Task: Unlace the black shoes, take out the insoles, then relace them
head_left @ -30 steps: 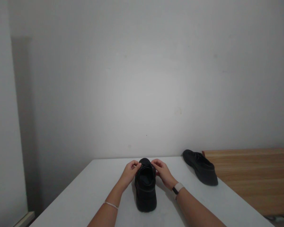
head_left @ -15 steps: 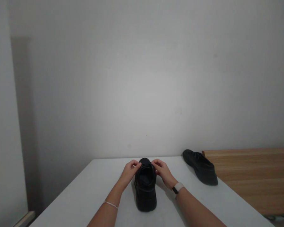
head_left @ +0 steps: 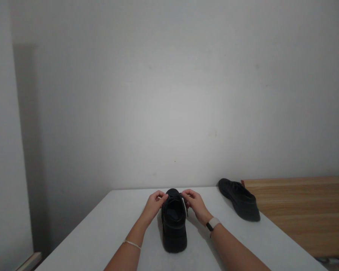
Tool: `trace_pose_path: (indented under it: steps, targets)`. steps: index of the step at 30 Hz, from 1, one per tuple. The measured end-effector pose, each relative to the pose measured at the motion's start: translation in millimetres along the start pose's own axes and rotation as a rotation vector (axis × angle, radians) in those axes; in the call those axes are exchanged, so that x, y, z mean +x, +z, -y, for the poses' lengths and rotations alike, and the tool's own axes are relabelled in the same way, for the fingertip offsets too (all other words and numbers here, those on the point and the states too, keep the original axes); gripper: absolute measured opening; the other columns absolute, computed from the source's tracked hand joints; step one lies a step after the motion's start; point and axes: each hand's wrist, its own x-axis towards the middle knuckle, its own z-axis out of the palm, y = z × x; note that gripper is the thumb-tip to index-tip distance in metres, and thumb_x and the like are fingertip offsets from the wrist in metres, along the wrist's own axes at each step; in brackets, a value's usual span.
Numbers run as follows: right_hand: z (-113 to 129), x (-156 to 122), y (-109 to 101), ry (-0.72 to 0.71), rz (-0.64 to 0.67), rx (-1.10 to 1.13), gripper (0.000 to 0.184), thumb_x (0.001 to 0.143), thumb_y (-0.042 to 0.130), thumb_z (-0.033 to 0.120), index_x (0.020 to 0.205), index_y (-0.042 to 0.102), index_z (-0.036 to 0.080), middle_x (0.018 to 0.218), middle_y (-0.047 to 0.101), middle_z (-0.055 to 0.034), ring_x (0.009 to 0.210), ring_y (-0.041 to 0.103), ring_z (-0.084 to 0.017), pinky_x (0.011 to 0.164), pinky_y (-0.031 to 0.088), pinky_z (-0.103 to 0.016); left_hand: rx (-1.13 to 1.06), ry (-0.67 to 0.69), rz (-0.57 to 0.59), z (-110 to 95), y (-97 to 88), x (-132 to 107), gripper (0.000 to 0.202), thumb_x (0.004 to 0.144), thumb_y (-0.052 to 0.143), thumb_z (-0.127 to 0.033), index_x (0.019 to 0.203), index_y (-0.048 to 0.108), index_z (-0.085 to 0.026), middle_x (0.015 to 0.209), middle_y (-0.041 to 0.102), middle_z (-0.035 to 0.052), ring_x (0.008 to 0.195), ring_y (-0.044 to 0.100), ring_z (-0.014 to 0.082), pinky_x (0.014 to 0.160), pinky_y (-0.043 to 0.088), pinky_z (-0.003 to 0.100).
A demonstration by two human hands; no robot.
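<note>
We have a black shoe (head_left: pixel 173 226) standing upright near the middle of the white table (head_left: pixel 101 233), heel towards us and toe pointing at the far wall (head_left: pixel 169 94). Our left hand (head_left: pixel 154 205) is at the shoe's far left side, fingers curled shut in a pinch against its upper edge; whether they pinch a strand or the edge itself is too dark to tell. Our right hand (head_left: pixel 196 205) mirrors it on the far right side, thumb and fingers closed on a thin dark lace (head_left: pixel 186 208) that hangs down beside the shoe's opening. A thin bracelet (head_left: pixel 132 245) sits on our left wrist and a pale-banded watch (head_left: pixel 213 224) on the right. A second shoe (head_left: pixel 240 205), also black, lies well apart at the table's far right corner, toe towards the wall. Just right of it begins a wooden top (head_left: pixel 299 210). Both shoes are too dark and small for us to read any brand or label on them.
</note>
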Motion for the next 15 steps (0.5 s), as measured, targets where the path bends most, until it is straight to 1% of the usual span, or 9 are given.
trace_pose_path:
  steps: [2, 4, 10, 12, 15]
  targets:
    - [-0.2, -0.5, 0.7, 0.015, 0.019, 0.002, 0.037, 0.066, 0.071, 0.051, 0.072, 0.063, 0.015, 0.062, 0.055, 0.0002, 0.052, 0.048, -0.011, 0.046, 0.036, -0.023, 0.016, -0.005, 0.02, -0.2, -0.2, -0.6, 0.044, 0.063, 0.067, -0.057, 0.068, 0.059, -0.014, 0.054, 0.051, -0.0025, 0.049, 0.044, 0.0104, 0.049, 0.031, 0.022]
    - [0.6, -0.8, 1.2, 0.015, 0.02, -0.001, 0.037, 0.064, 0.072, 0.05, 0.07, 0.063, 0.015, 0.061, 0.056, -0.0002, 0.053, 0.048, -0.011, 0.046, 0.037, -0.023, 0.02, 0.0, 0.017, -1.3, -0.3, -1.2, 0.044, 0.063, 0.066, -0.057, 0.067, 0.059, -0.014, 0.054, 0.051, -0.0024, 0.05, 0.044, 0.0106, 0.049, 0.031, 0.022]
    - [4.1, -0.8, -0.4, -0.013, -0.042, -0.004, 0.035, 0.065, 0.072, 0.048, 0.071, 0.064, 0.015, 0.06, 0.053, 0.0015, 0.052, 0.042, -0.009, 0.048, 0.033, -0.023, -0.012, 0.043, -0.061, -8.0, -1.6, -2.5, 0.042, 0.064, 0.066, -0.056, 0.067, 0.06, -0.015, 0.057, 0.052, -0.0023, 0.052, 0.045, 0.0113, 0.051, 0.033, 0.022]
    - [4.0, -1.0, -0.9, 0.001, -0.034, 0.002, 0.035, 0.065, 0.072, 0.049, 0.071, 0.064, 0.015, 0.061, 0.052, 0.0017, 0.052, 0.042, -0.009, 0.047, 0.033, -0.022, -0.009, 0.029, -0.054, -8.9, -1.9, -2.9, 0.042, 0.064, 0.066, -0.056, 0.067, 0.06, -0.014, 0.057, 0.052, -0.0024, 0.052, 0.045, 0.0114, 0.05, 0.033, 0.022]
    - [2.5, -1.2, -0.7, 0.03, 0.003, 0.011, 0.036, 0.065, 0.072, 0.049, 0.07, 0.063, 0.015, 0.063, 0.053, 0.0009, 0.054, 0.045, -0.01, 0.047, 0.034, -0.022, 0.015, -0.004, -0.001, -8.8, -1.8, -3.3, 0.043, 0.064, 0.066, -0.056, 0.066, 0.059, -0.015, 0.056, 0.052, -0.0024, 0.052, 0.046, 0.0116, 0.05, 0.032, 0.022]
